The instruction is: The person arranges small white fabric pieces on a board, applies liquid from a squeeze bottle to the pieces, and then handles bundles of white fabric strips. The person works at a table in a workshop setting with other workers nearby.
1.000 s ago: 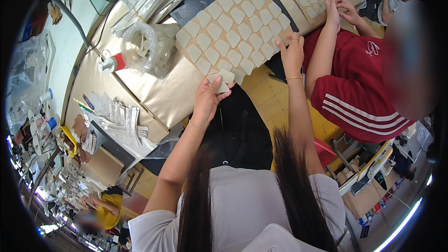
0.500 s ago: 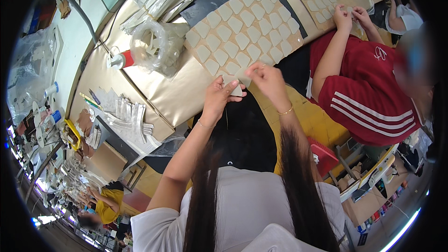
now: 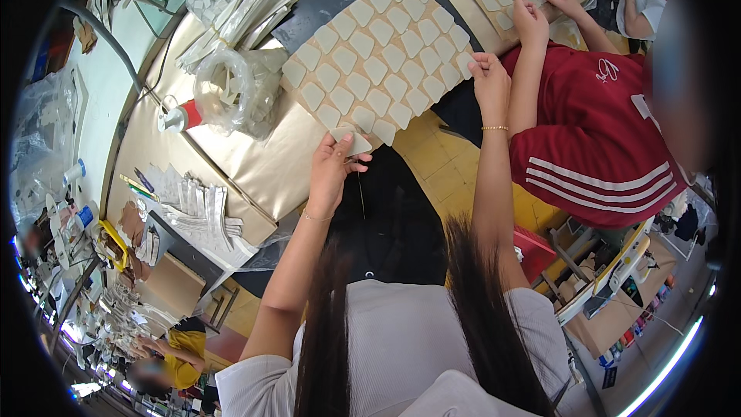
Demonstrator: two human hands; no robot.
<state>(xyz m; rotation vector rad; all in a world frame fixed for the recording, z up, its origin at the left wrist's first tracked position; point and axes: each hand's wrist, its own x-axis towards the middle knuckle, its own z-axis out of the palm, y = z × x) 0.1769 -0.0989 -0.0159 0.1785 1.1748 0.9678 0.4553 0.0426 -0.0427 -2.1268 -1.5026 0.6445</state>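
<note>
My left hand [image 3: 332, 174] pinches a pale grey, flat cut piece [image 3: 351, 144] between thumb and fingers at the near edge of a brown board [image 3: 306, 112]. Whether more pieces lie stacked under it, I cannot tell. Spaced rows of similar rounded, four-sided grey pieces [image 3: 376, 70] cover the board. Over at the board's right edge, my right hand [image 3: 491, 83] has its fingertips closed on another grey piece [image 3: 465, 65], which lies at or just over the board's surface.
Left of the board lie a clear plastic bag [image 3: 239, 93], a red-and-white bottle [image 3: 181, 117] and bundled grey strips [image 3: 235, 27]. More strips [image 3: 202, 205] rest nearer. On the right, a co-worker in red [image 3: 594, 139] handles pieces at a second board [image 3: 502, 27].
My right hand has moved away from my left, rightward and farther, to the board's right edge. My left hand still holds its grey piece. The whole view has shifted slightly.
</note>
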